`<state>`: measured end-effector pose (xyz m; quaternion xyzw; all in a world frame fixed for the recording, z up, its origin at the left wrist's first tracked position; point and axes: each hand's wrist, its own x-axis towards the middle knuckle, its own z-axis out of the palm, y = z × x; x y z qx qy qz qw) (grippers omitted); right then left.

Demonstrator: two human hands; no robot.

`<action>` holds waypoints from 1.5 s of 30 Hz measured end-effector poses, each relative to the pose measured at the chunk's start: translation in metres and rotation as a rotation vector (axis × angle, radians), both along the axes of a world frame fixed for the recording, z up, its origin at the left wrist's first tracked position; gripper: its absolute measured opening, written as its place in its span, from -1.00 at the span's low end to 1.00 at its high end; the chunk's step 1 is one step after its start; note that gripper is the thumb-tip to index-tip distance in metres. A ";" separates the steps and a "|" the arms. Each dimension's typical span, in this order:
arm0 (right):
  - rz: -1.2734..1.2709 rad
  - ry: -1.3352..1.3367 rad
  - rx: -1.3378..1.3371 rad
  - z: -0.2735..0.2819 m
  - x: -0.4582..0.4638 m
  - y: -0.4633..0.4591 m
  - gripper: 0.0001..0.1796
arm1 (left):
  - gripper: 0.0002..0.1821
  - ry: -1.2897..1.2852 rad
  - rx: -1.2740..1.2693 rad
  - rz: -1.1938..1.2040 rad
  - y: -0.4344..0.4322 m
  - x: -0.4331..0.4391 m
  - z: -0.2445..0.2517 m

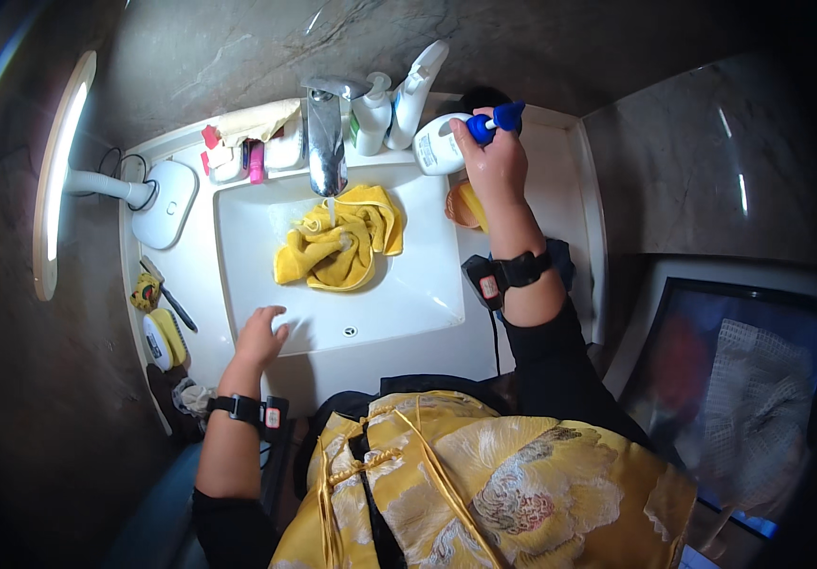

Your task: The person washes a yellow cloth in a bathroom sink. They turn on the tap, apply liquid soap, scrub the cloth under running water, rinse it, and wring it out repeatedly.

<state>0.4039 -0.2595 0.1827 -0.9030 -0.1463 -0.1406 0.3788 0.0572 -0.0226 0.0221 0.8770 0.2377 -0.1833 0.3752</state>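
My right hand (497, 163) grips the neck of a white plastic bottle (437, 148) with a blue pump head (497, 122). The bottle is tilted at the back right corner of the white sink basin (408, 306). Over the basin's front left edge hovers my left hand (260, 338), empty, its fingers apart. A crumpled yellow towel (341, 249) lies in the basin, beneath the chrome faucet (327, 146). A thin stream of water (331, 210) runs from the spout onto the towel.
Behind the basin stand a white pump bottle (371, 121) and a white spray bottle (412, 99). A cream cloth (259, 122) covers containers beside them. Left are a lit lamp (60, 178), its base (166, 206) and a scrub brush (165, 338). An orange bowl (460, 206) sits right.
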 end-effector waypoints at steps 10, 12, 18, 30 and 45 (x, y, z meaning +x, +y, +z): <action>-0.116 0.099 -0.161 -0.032 0.049 0.028 -0.40 | -0.65 0.076 -0.144 0.091 -0.010 -0.012 -0.012; -0.116 0.116 -0.203 -0.040 0.054 0.034 -0.31 | -0.66 0.094 -0.136 0.104 -0.009 -0.013 -0.014; -0.133 0.233 -0.209 -0.048 0.063 0.037 -0.32 | -0.71 -0.006 -0.051 0.120 0.000 -0.020 -0.022; 0.494 0.609 -0.055 -0.159 -0.061 0.015 -0.75 | -0.75 -0.286 0.489 -0.095 0.017 -0.046 -0.015; 0.545 1.221 0.301 -0.240 -0.056 0.101 -0.77 | -0.89 -0.349 0.517 -0.166 0.028 -0.054 -0.017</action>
